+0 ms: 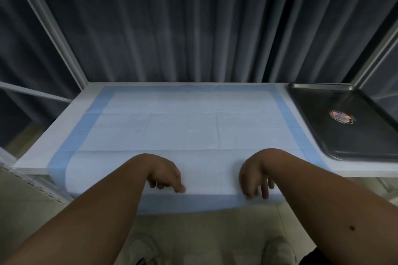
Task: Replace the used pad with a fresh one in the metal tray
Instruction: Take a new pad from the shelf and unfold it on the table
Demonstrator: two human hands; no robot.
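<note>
A white frame post [53,34] rises at the far left against a dark pleated curtain [193,23], beside a white desk [43,142] seen from above. A large white pad [183,122] with a pale blue border lies spread flat over most of the desk, its creases showing, its near edge hanging over the desk's front toward the person. The left hand [165,175] is poised over that overhanging part, wrist bent, fingers [179,188] drooping loosely downward and curled around nothing; whether the tips touch the pad cannot be told. Just to its right, a gap of bare pad between them, the right hand [255,178] hangs the same way, relaxed and holding nothing, fingertips pointing down at the pad's near edge. Both bare forearms reach in from the bottom corners. Below them, two light shoes [277,251] stand on a pale floor. At the far right of the desk, just beside the pad, sits the dark metal tray [318,114], with a round red-rimmed sticker [341,117] on its bottom.
</note>
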